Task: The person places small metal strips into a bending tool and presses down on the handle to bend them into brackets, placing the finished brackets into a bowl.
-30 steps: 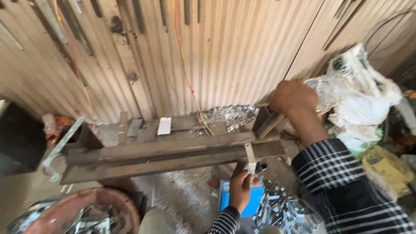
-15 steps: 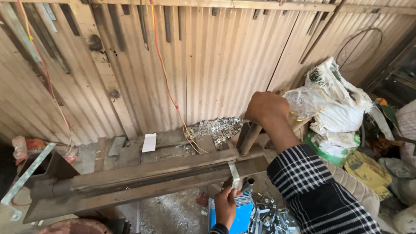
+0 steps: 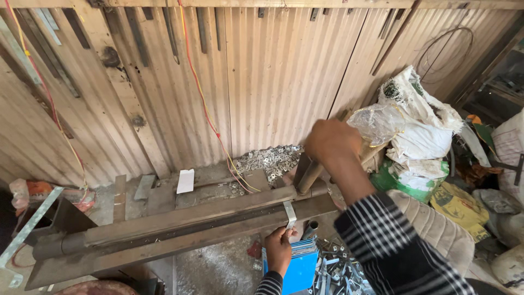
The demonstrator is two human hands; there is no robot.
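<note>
Here, right hand closed around the top of the upright lever handle at the right end of the long steel bending machine. Left hand, fingers pinched on the lower end of a small metal strip, fed into the slot near that same end. Beneath, blue box beside scattered bent metal pieces. Behind, shiny scrap pile against the corrugated wall.

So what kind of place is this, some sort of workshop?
Most likely a small metalworking shed: corrugated sheet walls, a long steel bending press with a metal strip fed in, and piles of small cut metal pieces lying about.
</note>
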